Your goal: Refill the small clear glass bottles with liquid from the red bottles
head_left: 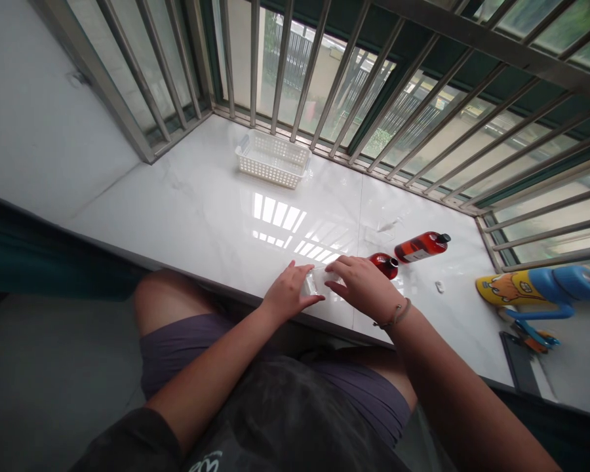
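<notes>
A small clear, see-through container (315,282) is held low over the near edge of the white counter, between my two hands. My left hand (288,292) grips its left end, thumb below and fingers above. My right hand (361,282) curls its fingers over the right end, hiding part of it. Just behind the right hand lies a red bottle (384,264) with a dark neck, partly covered by that hand. A second red bottle (420,247) with a black cap and a pale label is farther right.
A white perforated basket (273,172) sits at the back by the barred window. Faint clear plastic pieces (379,235) and a small white item (439,286) lie on the counter (196,196). A yellow and blue flask (511,286) and a dark flat object (518,364) are at the right.
</notes>
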A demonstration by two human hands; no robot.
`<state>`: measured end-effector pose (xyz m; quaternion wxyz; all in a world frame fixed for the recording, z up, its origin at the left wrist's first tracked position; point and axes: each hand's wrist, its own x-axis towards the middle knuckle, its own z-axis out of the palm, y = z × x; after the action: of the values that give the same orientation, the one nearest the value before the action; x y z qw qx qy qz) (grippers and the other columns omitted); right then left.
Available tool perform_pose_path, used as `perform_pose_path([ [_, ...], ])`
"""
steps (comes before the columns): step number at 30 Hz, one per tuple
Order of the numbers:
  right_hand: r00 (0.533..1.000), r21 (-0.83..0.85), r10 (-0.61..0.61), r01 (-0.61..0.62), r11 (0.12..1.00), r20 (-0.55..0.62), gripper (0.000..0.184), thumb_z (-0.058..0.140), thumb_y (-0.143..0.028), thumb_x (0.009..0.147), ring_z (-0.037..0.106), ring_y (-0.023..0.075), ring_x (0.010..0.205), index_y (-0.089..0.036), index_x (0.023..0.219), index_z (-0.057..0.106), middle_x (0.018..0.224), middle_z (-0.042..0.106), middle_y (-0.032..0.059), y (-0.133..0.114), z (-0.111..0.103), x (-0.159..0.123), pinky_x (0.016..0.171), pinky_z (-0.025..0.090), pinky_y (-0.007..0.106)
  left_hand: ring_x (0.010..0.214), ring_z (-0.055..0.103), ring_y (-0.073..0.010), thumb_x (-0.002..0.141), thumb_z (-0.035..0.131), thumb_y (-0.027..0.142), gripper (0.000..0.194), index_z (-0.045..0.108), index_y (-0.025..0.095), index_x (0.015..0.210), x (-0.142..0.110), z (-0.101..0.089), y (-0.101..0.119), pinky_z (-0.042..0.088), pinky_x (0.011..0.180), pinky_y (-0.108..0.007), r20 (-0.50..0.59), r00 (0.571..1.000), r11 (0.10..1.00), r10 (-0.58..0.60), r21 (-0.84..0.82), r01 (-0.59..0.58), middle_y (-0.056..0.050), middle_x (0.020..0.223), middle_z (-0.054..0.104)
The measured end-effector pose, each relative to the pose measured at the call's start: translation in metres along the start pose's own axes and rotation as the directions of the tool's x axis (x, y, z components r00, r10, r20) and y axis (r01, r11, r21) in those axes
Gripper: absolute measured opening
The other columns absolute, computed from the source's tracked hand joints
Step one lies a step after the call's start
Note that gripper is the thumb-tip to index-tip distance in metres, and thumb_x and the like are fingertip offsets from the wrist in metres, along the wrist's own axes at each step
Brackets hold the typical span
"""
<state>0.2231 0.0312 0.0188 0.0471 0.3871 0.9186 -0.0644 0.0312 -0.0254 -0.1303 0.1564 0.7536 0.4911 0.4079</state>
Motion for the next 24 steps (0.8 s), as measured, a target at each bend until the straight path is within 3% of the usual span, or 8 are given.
perform_pose_path([
  [9,0.998,-0.080,0.048,-0.045,0.996,0.029,0.026,0.068,-0.041,0.101,0.073,0.0318,0.100,-0.018,0.111,0.074,0.103,0.077,0.0125,-0.007,0.004,0.004,0.088,0.052,0.044,0.131,0.068,-0.0322,0.086,0.080,0.061,0.082,0.044,0.022,0.149,0.000,0.000,-0.001,0.043,0.127,-0.057,-0.001,1.000,1.000,0.009,-0.002,-0.009,-0.011,0.139,0.070],
  [14,0.999,-0.061,0.044,-0.044,0.997,-0.001,0.042,0.069,-0.034,0.098,0.070,0.0326,0.109,-0.012,0.133,0.063,0.121,0.072,0.0155,-0.012,0.000,-0.004,0.091,0.052,0.044,0.127,0.070,-0.0305,0.087,0.080,0.060,0.081,0.044,0.022,0.149,0.000,0.001,-0.002,0.041,0.128,-0.056,-0.002,1.000,1.000,0.013,-0.011,-0.013,-0.010,0.137,0.071],
  [18,1.000,-0.036,0.021,-0.021,0.999,0.001,0.029,0.064,-0.019,0.096,0.070,0.0299,0.108,-0.014,0.125,0.066,0.120,0.071,0.0134,-0.014,-0.003,-0.006,0.091,0.051,0.041,0.127,0.070,-0.0301,0.087,0.080,0.059,0.081,0.043,0.022,0.149,0.000,0.001,-0.001,0.040,0.129,-0.056,0.003,1.000,1.000,0.006,-0.023,-0.006,-0.010,0.137,0.070],
  [24,0.995,-0.081,0.092,-0.088,0.993,0.039,0.019,0.063,-0.028,0.101,0.072,0.0296,0.097,-0.015,0.112,0.069,0.107,0.075,0.0133,-0.016,-0.002,0.003,0.083,0.049,0.040,0.129,0.069,-0.0316,0.086,0.081,0.059,0.082,0.044,0.021,0.149,0.000,0.001,0.000,0.041,0.128,-0.056,-0.008,1.000,1.000,0.011,-0.019,-0.011,-0.011,0.137,0.070],
])
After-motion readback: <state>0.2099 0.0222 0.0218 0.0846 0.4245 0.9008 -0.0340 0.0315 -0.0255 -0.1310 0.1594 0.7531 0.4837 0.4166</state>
